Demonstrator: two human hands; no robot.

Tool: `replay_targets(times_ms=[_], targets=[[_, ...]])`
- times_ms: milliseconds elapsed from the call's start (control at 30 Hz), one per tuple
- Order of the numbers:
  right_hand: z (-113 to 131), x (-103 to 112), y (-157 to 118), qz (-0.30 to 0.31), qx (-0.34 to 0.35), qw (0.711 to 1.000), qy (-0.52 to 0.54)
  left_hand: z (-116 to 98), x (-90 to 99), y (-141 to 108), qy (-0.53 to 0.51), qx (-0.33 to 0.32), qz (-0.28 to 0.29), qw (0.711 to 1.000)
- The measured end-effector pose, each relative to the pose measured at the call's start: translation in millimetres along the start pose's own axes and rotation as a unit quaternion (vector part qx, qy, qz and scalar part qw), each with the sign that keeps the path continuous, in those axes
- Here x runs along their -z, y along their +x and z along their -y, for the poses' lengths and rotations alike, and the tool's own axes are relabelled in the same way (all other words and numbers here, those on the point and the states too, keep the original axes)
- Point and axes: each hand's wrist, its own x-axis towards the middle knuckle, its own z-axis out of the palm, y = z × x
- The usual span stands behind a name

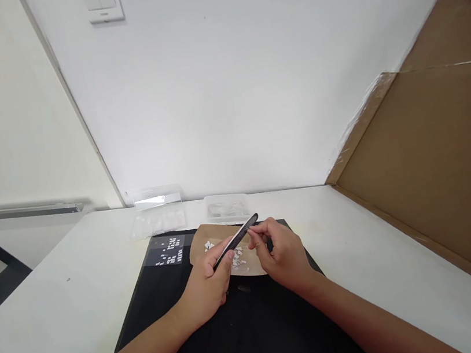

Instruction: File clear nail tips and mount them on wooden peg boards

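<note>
My left hand [209, 282] grips a slim, flat black nail file [239, 235] with a rounded end and a pale edge, tilted up to the right. Close to the file's upper end, my right hand [281, 250] is closed in a pinch; whatever sits between its fingertips is too small to make out. Under both hands lies a sheet of brown paper [197, 241] carrying small white pieces [238, 258]. To the left, a clear sheet [150, 253] bears small white pieces [175, 243] in loose rows.
A black mat [257, 331] covers the middle of the white table [73, 304]. Behind it stand an open clear case [159, 216] and a shallow clear box [227, 207] against the wall. Brown cardboard [438, 183] rises on the right.
</note>
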Motion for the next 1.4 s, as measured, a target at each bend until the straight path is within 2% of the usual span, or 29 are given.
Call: replay_targets(times_ms=[233, 400, 533, 633, 767, 867, 1067, 1133, 1300, 1400], targets=[[10, -1, -5, 0.074, 0.07, 0.994, 0.032, 0, 0.3, 0, 0.011, -0.014, -0.007, 1.0], [6, 1, -3, 0.036, 0.058, 0.998, 0.018, 0, 0.0, -1, 0.016, -0.005, -0.01, 1.0], [-2, 0, -1, 0.001, 0.003, 1.0, 0.0, 0, 0.0, 0, 0.015, -0.005, -0.007, 1.0], [-5, -2, -1, -0.006, -0.029, 1.0, 0.005, -1, -0.4, 0, 0.009, 0.001, -0.009, 1.0], [-4, -2, -1, -0.01, -0.037, 0.999, 0.004, -2, -0.9, 0, 0.011, 0.007, -0.01, 1.0], [-2, -2, -1, -0.01, -0.017, 1.0, 0.001, -2, -0.8, -1, 0.006, 0.009, -0.01, 1.0], [5, -4, -7, 0.05, 0.055, 0.997, 0.02, 1, -0.4, 0, 0.003, -0.001, -0.012, 1.0], [6, -3, -7, 0.051, 0.06, 0.997, 0.021, 1, -0.3, 0, 0.005, -0.002, -0.01, 1.0], [0, -2, -2, -0.009, -0.009, 1.0, -0.001, 0, -0.3, -1, 0.004, 0.004, -0.009, 1.0], [-6, 0, 2, -0.019, -0.06, 0.998, 0.016, 0, -0.8, -1, 0.001, 0.005, -0.01, 1.0]])
